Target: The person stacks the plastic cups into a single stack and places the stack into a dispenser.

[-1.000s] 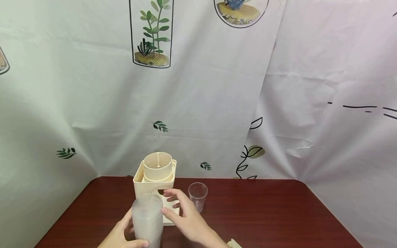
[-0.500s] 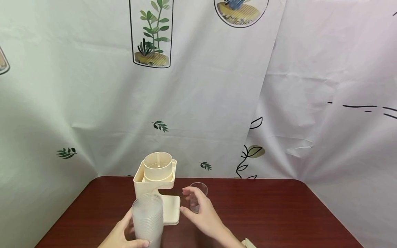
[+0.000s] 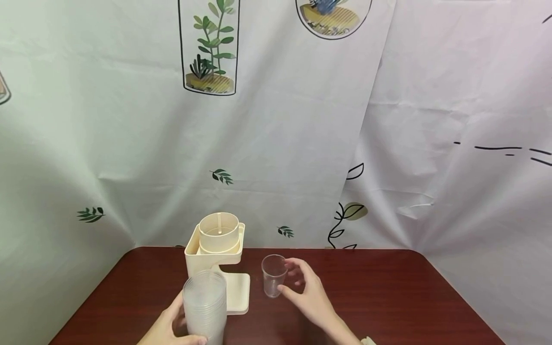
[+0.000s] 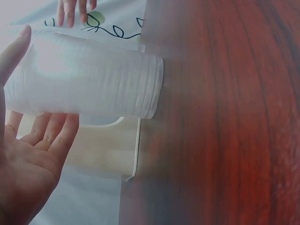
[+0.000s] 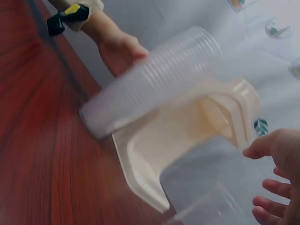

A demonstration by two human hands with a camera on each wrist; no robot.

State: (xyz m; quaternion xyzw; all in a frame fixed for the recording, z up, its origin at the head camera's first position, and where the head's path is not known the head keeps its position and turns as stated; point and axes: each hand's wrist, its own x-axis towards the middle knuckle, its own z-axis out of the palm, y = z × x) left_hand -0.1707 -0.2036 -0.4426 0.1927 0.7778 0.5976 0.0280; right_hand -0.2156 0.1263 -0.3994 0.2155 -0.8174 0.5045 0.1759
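My left hand (image 3: 172,323) grips a tall stack of clear plastic cups (image 3: 206,304), thumb in front and fingers round the far side. In the left wrist view the stack (image 4: 89,75) lies across the picture, its lower end close to the tabletop. A single clear plastic cup (image 3: 273,278) stands upright on the table, right of a cream plastic dispenser (image 3: 211,261) with a round open tube on top. Beside that cup's right side is my right hand (image 3: 308,292), fingers and thumb spread apart, fingertips right at its rim and wall.
The dispenser's flat base plate (image 3: 238,293) reaches forward between the stack and the single cup. All stands on a dark red wooden table (image 3: 371,297), with a printed white curtain (image 3: 293,143) behind its far edge.
My right hand has moved right, away from the stack and past the single cup to its right side. My left hand and the stack have stayed in place.
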